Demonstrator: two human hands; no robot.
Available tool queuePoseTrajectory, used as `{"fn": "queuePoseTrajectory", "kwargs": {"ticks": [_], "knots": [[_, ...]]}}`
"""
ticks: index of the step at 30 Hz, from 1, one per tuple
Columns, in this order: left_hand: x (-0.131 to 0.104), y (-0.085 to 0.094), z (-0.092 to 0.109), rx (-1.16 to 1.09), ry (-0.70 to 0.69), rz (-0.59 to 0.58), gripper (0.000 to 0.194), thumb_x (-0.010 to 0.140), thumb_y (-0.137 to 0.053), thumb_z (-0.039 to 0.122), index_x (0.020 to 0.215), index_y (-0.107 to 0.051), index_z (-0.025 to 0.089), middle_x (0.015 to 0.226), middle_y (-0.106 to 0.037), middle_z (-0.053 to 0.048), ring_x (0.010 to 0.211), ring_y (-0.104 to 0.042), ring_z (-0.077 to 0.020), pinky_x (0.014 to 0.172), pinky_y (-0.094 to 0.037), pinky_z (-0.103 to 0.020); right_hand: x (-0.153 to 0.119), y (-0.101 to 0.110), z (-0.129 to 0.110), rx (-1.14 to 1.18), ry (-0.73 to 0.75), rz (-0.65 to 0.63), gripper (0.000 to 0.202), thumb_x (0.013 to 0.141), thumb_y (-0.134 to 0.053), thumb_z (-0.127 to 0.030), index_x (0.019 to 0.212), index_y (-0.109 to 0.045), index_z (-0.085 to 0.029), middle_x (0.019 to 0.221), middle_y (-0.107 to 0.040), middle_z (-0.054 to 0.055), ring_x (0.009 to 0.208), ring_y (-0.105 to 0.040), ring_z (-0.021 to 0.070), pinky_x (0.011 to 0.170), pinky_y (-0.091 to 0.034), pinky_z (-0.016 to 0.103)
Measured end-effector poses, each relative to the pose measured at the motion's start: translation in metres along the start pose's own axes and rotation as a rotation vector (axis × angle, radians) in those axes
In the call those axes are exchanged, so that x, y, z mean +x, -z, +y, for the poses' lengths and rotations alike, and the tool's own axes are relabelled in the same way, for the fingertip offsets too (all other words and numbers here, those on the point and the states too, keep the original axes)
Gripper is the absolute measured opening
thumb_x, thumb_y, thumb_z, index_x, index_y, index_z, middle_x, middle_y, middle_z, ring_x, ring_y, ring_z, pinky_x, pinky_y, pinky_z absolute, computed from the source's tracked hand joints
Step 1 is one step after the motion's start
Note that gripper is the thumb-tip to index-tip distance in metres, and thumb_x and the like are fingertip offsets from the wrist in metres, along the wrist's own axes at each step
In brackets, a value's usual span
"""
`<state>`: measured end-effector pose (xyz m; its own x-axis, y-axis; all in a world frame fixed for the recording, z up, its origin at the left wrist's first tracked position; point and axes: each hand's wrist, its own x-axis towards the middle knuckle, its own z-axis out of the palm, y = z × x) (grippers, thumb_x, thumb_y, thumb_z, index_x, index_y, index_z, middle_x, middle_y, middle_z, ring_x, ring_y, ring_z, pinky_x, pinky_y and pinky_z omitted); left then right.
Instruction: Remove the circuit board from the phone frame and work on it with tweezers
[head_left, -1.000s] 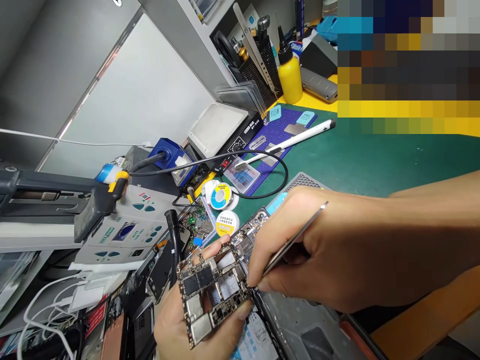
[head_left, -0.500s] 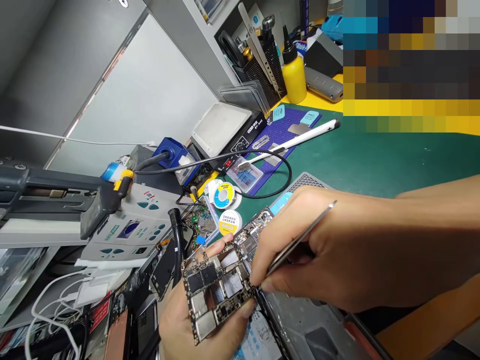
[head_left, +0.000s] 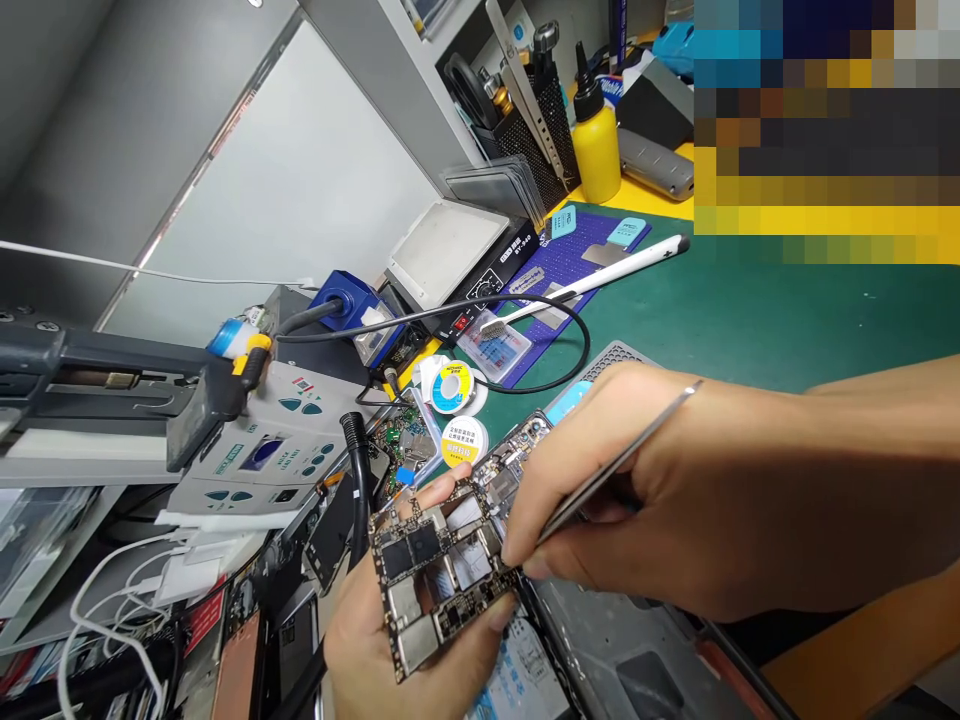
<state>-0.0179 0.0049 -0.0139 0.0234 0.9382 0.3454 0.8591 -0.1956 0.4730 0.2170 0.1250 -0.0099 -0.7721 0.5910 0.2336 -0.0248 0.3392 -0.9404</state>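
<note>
A small circuit board with dark chips and silver shields is tilted in my left hand, the thumb at its lower edge and fingertips at its upper edge. My right hand pinches thin metal tweezers, whose rear end sticks up past the knuckles. The tweezer tips are hidden behind the fingers, at the board's right edge. Just behind the board lies an opened device with more circuitry, partly covered by my right hand.
Solder spools and a round tin stand beyond the board. A black cable loops over the green mat. A white brush, heating plate, yellow bottle and control station are farther off.
The whole view has shifted slightly, moving things a little to the right. Both hands keep their hold on the board and tweezers, with the tweezers' rear end slightly higher.
</note>
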Motion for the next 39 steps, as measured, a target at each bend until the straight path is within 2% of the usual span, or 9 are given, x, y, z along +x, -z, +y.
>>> {"fn": "queuePoseTrajectory", "kwargs": {"ticks": [3, 6, 10, 12, 16, 21, 30, 35, 39], "knots": [[-0.002, -0.002, 0.002, -0.006, 0.043, 0.016, 0.049, 0.081, -0.077, 0.037, 0.126, -0.069, 0.019, 0.115, -0.077, -0.011, 0.116, -0.071, -0.0326, 0.104, -0.057, -0.046, 0.000, 0.000, 0.000, -0.004, 0.066, -0.031, 0.017, 0.082, -0.067, -0.014, 0.087, -0.081, -0.022, 0.050, -0.058, -0.008, 0.037, -0.047, 0.0052, 0.035, -0.036, 0.010], [-0.001, -0.003, 0.003, -0.007, 0.025, 0.028, 0.048, 0.083, -0.076, 0.038, 0.127, -0.069, 0.020, 0.119, -0.076, -0.011, 0.116, -0.071, -0.0306, 0.103, -0.057, -0.044, 0.000, 0.000, 0.000, 0.014, 0.110, -0.014, 0.018, 0.082, -0.067, -0.009, 0.088, -0.081, -0.018, 0.051, -0.060, -0.008, 0.040, -0.048, 0.0046, 0.037, -0.036, 0.009], [0.002, -0.003, 0.001, -0.040, -0.046, 0.022, 0.049, 0.084, -0.077, 0.037, 0.129, -0.067, 0.021, 0.123, -0.075, -0.011, 0.112, -0.073, -0.0289, 0.101, -0.059, -0.042, -0.001, -0.001, 0.000, 0.103, 0.090, -0.015, 0.021, 0.080, -0.067, -0.006, 0.085, -0.081, -0.022, 0.071, -0.074, -0.008, 0.056, -0.061, 0.0054, 0.056, -0.047, 0.006], [0.003, -0.002, -0.002, -0.030, -0.077, 0.003, 0.051, 0.083, -0.078, 0.034, 0.130, -0.066, 0.020, 0.124, -0.075, -0.012, 0.114, -0.072, -0.0299, 0.101, -0.059, -0.044, -0.001, -0.001, 0.000, 0.109, 0.094, -0.027, 0.020, 0.081, -0.067, -0.009, 0.085, -0.081, -0.023, 0.076, -0.076, -0.009, 0.060, -0.063, 0.0066, 0.060, -0.049, 0.007], [0.004, 0.001, -0.007, -0.013, -0.133, -0.044, 0.053, 0.082, -0.078, 0.030, 0.133, -0.064, 0.019, 0.126, -0.073, -0.014, 0.116, -0.071, -0.0303, 0.102, -0.058, -0.045, -0.001, -0.001, 0.000, 0.067, 0.100, -0.034, 0.018, 0.082, -0.068, -0.010, 0.088, -0.081, -0.020, 0.066, -0.071, -0.006, 0.050, -0.057, 0.0064, 0.048, -0.044, 0.010], [0.002, 0.002, -0.008, -0.002, -0.109, -0.031, 0.051, 0.083, -0.077, 0.032, 0.130, -0.065, 0.018, 0.121, -0.075, -0.014, 0.113, -0.073, -0.0299, 0.099, -0.061, -0.043, -0.001, -0.001, -0.001, 0.080, 0.034, -0.040, 0.018, 0.083, -0.068, -0.014, 0.089, -0.081, -0.025, 0.057, -0.064, -0.007, 0.042, -0.053, 0.0084, 0.039, -0.040, 0.015], [-0.001, 0.002, -0.006, 0.001, -0.053, -0.029, 0.055, 0.080, -0.079, 0.032, 0.131, -0.065, 0.019, 0.118, -0.076, -0.013, 0.112, -0.073, -0.0326, 0.099, -0.060, -0.045, -0.001, -0.002, 0.000, 0.087, 0.067, -0.008, 0.016, 0.082, -0.068, -0.010, 0.085, -0.080, -0.020, 0.058, -0.064, -0.007, 0.043, -0.050, 0.0065, 0.040, -0.038, 0.014], [0.001, 0.002, -0.006, 0.002, -0.069, -0.042, 0.056, 0.080, -0.079, 0.033, 0.132, -0.064, 0.020, 0.123, -0.075, -0.013, 0.114, -0.072, -0.0333, 0.100, -0.060, -0.046, 0.000, -0.001, -0.001, 0.068, 0.024, -0.060, 0.017, 0.083, -0.067, -0.015, 0.086, -0.081, -0.024, 0.056, -0.063, -0.007, 0.041, -0.052, 0.0085, 0.039, -0.039, 0.015], [0.005, 0.003, -0.003, 0.039, -0.099, -0.066, 0.053, 0.082, -0.076, 0.033, 0.132, -0.063, 0.022, 0.117, -0.077, -0.012, 0.108, -0.075, -0.0325, 0.095, -0.063, -0.045, 0.001, 0.000, -0.002, 0.057, -0.008, -0.060, 0.018, 0.082, -0.067, -0.016, 0.087, -0.081, -0.026, 0.054, -0.063, -0.007, 0.039, -0.051, 0.0089, 0.036, -0.038, 0.015]]}}
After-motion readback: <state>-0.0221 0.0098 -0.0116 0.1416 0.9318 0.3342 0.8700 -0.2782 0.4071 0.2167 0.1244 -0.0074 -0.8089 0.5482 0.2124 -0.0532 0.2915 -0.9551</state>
